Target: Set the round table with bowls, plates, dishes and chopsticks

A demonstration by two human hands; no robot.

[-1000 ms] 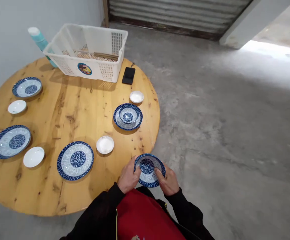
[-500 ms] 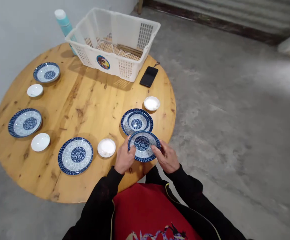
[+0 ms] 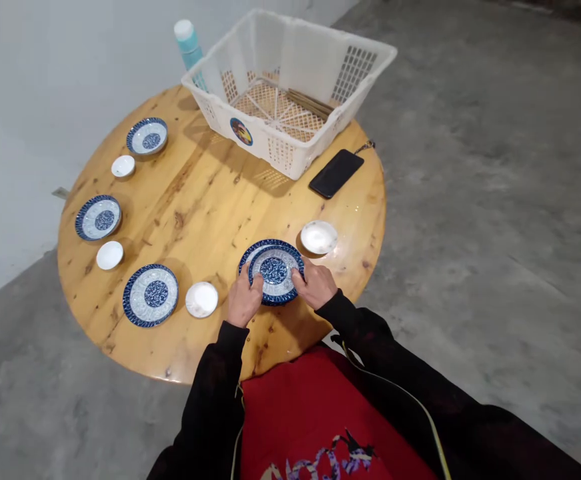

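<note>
Between my two hands is a blue-and-white plate (image 3: 273, 272), gripped at its left and right rims. My left hand (image 3: 245, 293) has its thumb over the left rim, and my right hand (image 3: 314, 283) has its thumb on the right rim. Under and behind the held plate shows the rim of a larger blue-patterned plate (image 3: 265, 244) on the table; whether the two touch I cannot tell. A small white bowl (image 3: 319, 237) sits just beyond my right hand. To the left of my left hand stands another small white bowl (image 3: 201, 299).
The round wooden table (image 3: 205, 213) also bears a blue-rimmed plate (image 3: 151, 295), more plates and small bowls along its left side, a black phone (image 3: 337, 173), a white plastic basket (image 3: 270, 143) holding sticks (image 3: 310, 103), and a light-blue bottle (image 3: 189, 45).
Both hands have carried the held plate forward, from the near edge of the plate stack to over it. It now covers the smaller dish seen there before. The view has shifted.
</note>
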